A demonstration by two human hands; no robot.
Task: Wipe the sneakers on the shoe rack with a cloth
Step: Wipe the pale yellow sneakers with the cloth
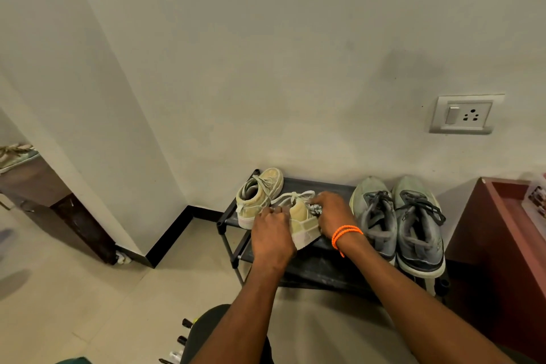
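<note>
Both hands on a beige sneaker (301,223) atop the black shoe rack (313,186).

We read no brand or writing. Left hand (271,232) grips the sneaker's left side; right hand (335,211) clutches a mostly hidden cloth (315,209) against it. The grey pair (397,223) sits just right, overhanging the rack's front edge.
</note>
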